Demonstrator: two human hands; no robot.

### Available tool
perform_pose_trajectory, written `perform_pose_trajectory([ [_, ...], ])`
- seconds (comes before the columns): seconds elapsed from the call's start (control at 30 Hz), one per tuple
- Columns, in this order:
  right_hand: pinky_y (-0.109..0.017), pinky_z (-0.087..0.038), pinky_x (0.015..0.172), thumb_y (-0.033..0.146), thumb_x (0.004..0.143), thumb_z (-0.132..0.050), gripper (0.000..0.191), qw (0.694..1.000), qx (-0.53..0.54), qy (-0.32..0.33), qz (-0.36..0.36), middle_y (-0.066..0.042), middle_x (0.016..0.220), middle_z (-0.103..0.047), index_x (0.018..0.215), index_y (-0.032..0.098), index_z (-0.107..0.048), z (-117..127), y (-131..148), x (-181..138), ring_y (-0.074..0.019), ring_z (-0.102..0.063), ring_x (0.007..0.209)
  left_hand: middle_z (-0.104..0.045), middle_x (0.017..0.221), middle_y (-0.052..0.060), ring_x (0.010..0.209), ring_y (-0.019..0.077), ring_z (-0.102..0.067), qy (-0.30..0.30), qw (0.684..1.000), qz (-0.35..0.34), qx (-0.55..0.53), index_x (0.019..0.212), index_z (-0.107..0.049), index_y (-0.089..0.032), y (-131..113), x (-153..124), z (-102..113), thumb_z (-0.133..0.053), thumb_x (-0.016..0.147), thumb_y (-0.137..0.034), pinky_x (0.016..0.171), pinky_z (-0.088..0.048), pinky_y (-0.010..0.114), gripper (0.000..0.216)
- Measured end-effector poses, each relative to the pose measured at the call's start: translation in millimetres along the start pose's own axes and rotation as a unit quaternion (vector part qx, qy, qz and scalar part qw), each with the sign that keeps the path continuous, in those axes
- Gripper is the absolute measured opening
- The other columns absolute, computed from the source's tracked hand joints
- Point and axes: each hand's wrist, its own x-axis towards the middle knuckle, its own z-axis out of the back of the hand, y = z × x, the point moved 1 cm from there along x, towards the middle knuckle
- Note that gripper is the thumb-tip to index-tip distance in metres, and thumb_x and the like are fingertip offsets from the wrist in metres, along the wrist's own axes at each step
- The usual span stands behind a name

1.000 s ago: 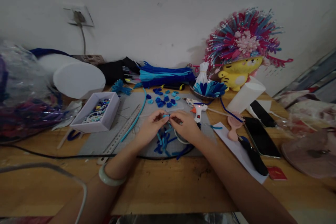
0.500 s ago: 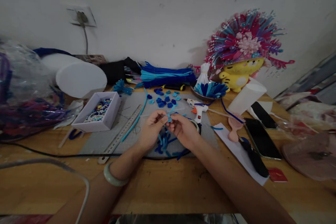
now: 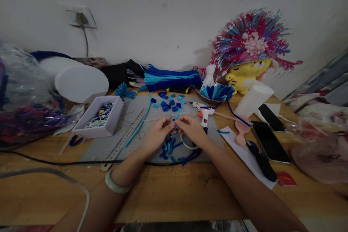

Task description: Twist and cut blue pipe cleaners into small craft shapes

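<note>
Both hands meet over the grey mat [image 3: 108, 150], pinching a light blue pipe cleaner [image 3: 177, 115] between their fingertips. My left hand [image 3: 157, 132] is closed on it from the left, thumb against forefinger. From the right, my right hand [image 3: 192, 130] grips the same piece; its exact shape is mostly hidden by the fingers. Cut blue pipe cleaner pieces [image 3: 169, 148] lie in a loose heap just below the hands. Beyond the fingertips, several small blue flowers [image 3: 165, 106] are spread on the mat. A white ring-shaped roll [image 3: 187, 144] sits partly under my right hand.
A metal ruler [image 3: 123, 141] and a box of beads [image 3: 98, 119] are on the left. A glue gun [image 3: 206, 115] with a lit red light lies right of the hands. Farther right are a pink brush [image 3: 240, 130] and phones [image 3: 270, 141]. A black cable [image 3: 54, 161] crosses the front.
My right hand's fingers have shifted and closed in nearer to the left fingertips, turned more knuckles-up. More of the white ring shows below it. The view has shifted slightly.
</note>
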Motion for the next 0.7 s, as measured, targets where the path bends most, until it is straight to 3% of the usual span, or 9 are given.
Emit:
perform_pose_trajectory([
  [0.2,-0.022,-0.042,0.055,0.028,0.067,-0.057,0.012,0.999,0.021,-0.005,0.050,0.005,0.059,-0.054,0.071,0.018,-0.052,-8.6,-10.7,1.3,-0.0089,-0.052,0.054,-0.053,0.051,-0.004,0.050,0.0099,-0.050,-0.040,0.999,-0.004,-0.035,0.066,-0.051,-0.016,8.5,3.3,3.7,-0.055,0.070,-0.032,0.053,-0.039,0.022,0.017],
  [0.4,-0.023,-0.043,0.056,0.029,0.069,-0.054,0.013,0.998,0.042,-0.045,0.005,0.003,0.057,-0.056,0.066,0.017,-0.055,-6.5,-14.6,3.8,-0.0094,-0.053,0.055,-0.056,0.055,-0.002,0.054,0.0112,-0.054,-0.024,0.998,0.017,-0.053,0.069,-0.053,-0.015,8.8,3.6,2.4,-0.056,0.070,-0.036,0.057,-0.041,0.024,0.021],
  [0.57,-0.023,-0.043,0.056,0.026,0.066,-0.058,0.009,0.996,0.071,-0.059,-0.001,0.004,0.056,-0.055,0.067,0.017,-0.055,-4.2,-11.5,3.6,-0.0090,-0.053,0.054,-0.056,0.061,-0.003,0.055,0.0109,-0.054,-0.029,0.999,-0.012,-0.018,0.074,-0.051,-0.016,4.9,2.6,0.1,-0.057,0.070,-0.033,0.058,-0.042,0.024,0.018],
  [0.7,-0.023,-0.044,0.054,0.022,0.062,-0.062,0.012,0.993,0.110,-0.050,-0.003,0.004,0.057,-0.057,0.072,0.017,-0.058,-7.0,-9.0,3.1,-0.0095,-0.054,0.053,-0.052,0.053,-0.005,0.052,0.0096,-0.050,-0.028,0.998,-0.042,0.045,0.072,-0.050,-0.017,2.5,1.4,2.1,-0.051,0.073,-0.024,0.055,-0.038,0.022,0.007],
])
